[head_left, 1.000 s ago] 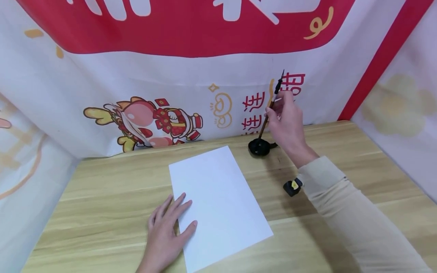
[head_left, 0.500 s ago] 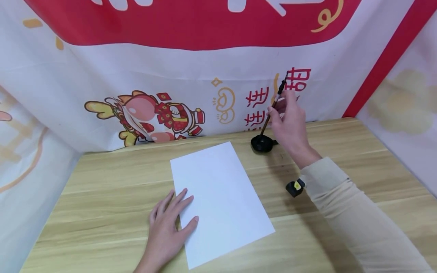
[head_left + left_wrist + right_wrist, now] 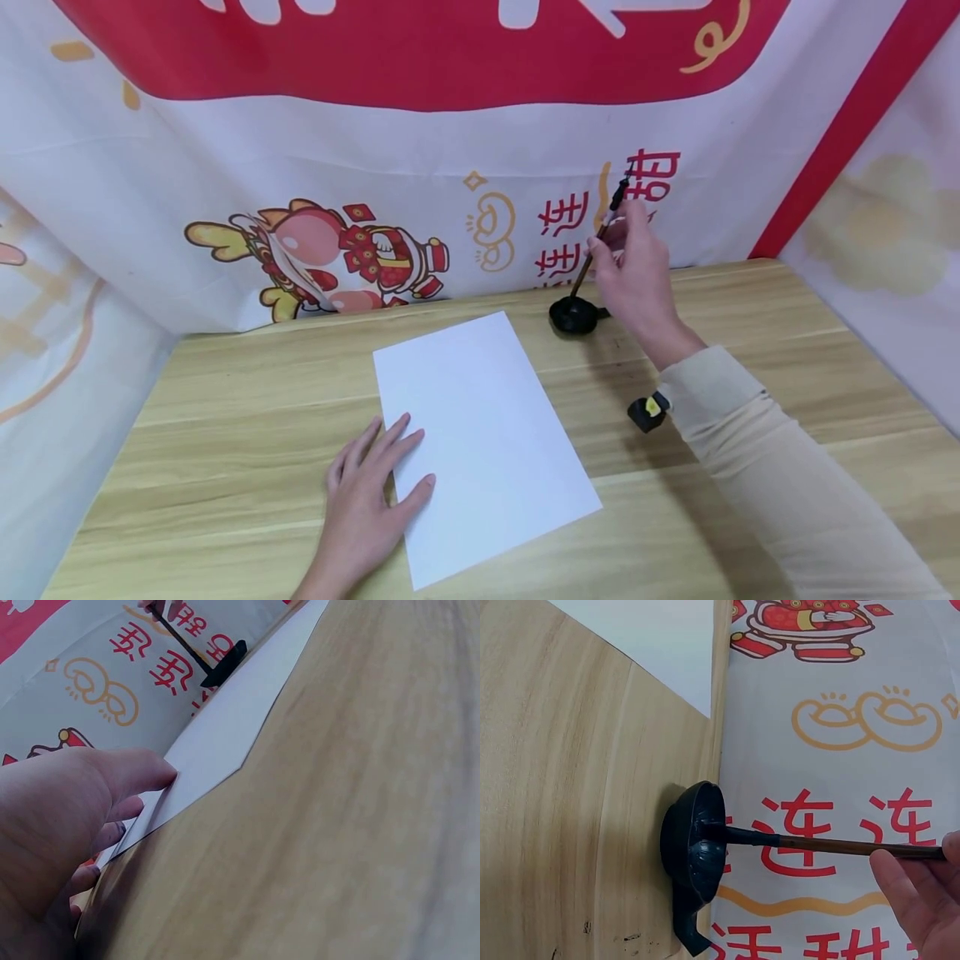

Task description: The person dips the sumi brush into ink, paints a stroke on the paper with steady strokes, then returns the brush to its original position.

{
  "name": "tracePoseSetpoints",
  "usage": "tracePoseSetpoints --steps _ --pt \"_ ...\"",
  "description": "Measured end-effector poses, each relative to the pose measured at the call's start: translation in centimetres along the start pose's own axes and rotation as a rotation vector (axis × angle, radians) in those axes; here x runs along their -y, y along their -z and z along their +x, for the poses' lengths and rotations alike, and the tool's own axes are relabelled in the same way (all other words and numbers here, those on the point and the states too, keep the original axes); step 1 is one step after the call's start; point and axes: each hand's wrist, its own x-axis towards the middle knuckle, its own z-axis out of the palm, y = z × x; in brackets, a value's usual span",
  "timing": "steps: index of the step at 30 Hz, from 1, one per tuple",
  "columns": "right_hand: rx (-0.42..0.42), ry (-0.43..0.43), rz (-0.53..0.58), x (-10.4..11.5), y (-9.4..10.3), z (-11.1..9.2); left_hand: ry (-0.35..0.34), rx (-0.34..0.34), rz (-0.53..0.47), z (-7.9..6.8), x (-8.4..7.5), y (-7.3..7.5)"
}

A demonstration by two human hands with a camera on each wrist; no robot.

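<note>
My right hand (image 3: 637,267) pinches the brown handle of a writing brush (image 3: 583,273) between thumb and fingers. The brush slants, its upper end leaning right and its lower end down in a small black ink dish (image 3: 573,318). In the right wrist view the brush's black lower part meets the inside of the dish (image 3: 676,836), which has a short curved handle; the bristles are hidden. My left hand (image 3: 363,508) lies with fingers spread over the left edge of a blank white sheet of paper (image 3: 487,442), thumb and fingertips resting on it.
The wooden table (image 3: 225,417) meets a printed cloth backdrop (image 3: 420,150) just behind the dish. More cloth hangs at both sides. A black wrist camera (image 3: 647,412) sits under my right cuff. Small dark marks (image 3: 631,937) show on the wood near the dish.
The head view has shifted slightly. My right hand stays at the dish, with the brush leaning a touch more to the right. My left hand keeps its place on the paper.
</note>
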Motion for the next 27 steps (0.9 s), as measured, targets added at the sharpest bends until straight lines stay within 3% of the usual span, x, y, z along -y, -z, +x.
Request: tracePoseSetpoints --steps 9,13,22,27 --pt "0.029 0.016 0.001 -0.2 0.3 0.1 -0.005 0.005 -0.016 0.0 -0.3 0.2" --pt "0.052 -0.012 0.064 0.2 0.6 0.0 0.003 0.008 -0.013 -0.1 -0.2 0.2" --pt "0.026 -0.004 0.184 0.8 1.8 -0.5 0.017 0.015 -0.014 -0.2 0.1 0.0" --pt "-0.027 0.025 0.19 1.0 2.2 -0.6 0.005 0.011 -0.013 -0.1 0.1 0.1"
